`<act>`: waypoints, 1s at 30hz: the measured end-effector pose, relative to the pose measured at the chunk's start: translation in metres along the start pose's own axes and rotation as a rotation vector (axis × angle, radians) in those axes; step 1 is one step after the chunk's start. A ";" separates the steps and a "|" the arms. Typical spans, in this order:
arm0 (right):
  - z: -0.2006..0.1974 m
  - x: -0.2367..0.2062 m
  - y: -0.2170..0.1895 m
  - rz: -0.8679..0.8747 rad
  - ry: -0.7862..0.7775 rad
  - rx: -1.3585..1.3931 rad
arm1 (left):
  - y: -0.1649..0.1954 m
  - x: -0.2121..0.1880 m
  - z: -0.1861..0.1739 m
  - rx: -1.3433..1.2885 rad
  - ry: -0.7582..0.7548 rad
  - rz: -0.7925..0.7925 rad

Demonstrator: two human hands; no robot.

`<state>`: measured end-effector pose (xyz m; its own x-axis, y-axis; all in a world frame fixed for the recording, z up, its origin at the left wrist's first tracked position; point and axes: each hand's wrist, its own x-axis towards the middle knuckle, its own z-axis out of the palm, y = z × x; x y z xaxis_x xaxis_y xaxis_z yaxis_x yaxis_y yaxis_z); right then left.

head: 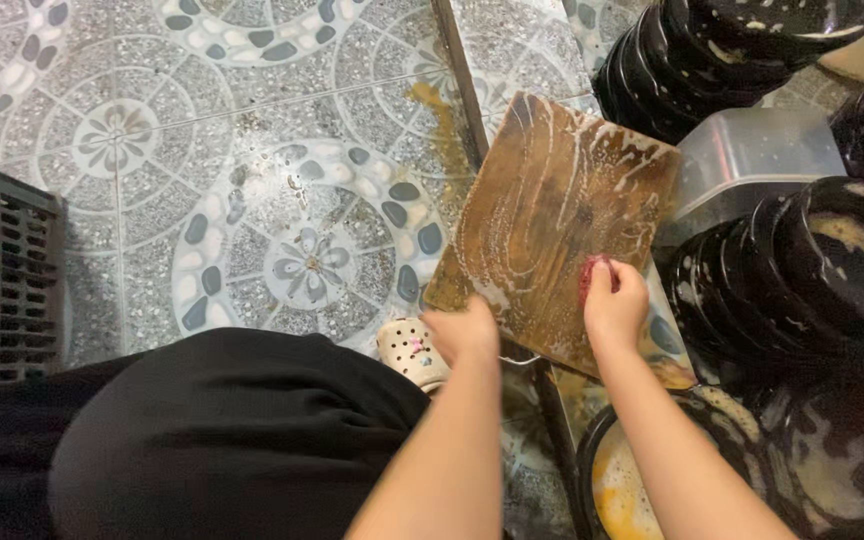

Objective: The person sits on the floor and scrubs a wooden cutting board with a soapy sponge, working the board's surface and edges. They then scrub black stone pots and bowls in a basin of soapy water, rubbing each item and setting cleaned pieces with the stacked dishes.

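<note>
Open tiled floor (252, 150) left of the cutting board (552, 220); stacked black bowls (802, 270) crowd its right

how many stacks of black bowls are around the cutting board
3 clear stacks: one at top right, two side by side at mid right. More black bowls sit at the right edge and below; frame cuts them off, so there may be more.

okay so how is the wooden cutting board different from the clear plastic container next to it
The wooden cutting board is flat, brown and opaque; the clear plastic container is a hollow, see-through box. The board is streaked with white suds, while the container shows none. The left hand holds the board's lower edge and the right hand presses a red scrubber on it; the container goes untouched, wedged between stacks of black bowls. Both sit by the patterned tile floor.
</note>
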<state>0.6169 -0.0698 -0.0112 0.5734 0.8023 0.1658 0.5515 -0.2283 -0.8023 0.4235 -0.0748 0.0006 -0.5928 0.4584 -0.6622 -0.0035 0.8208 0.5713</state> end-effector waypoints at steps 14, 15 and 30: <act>-0.024 0.008 0.018 -0.158 -0.225 -0.021 | 0.006 0.026 -0.012 0.260 -0.028 0.184; -0.023 0.011 0.021 -0.158 -0.233 -0.002 | 0.004 0.023 -0.013 0.284 -0.031 0.170; -0.012 0.057 0.031 -0.206 -0.105 -0.116 | -0.007 -0.016 -0.016 0.515 -0.336 0.262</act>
<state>0.6743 -0.0373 -0.0202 0.3788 0.8899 0.2541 0.7195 -0.1105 -0.6856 0.4208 -0.0935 0.0149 -0.2384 0.6776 -0.6957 0.5408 0.6877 0.4845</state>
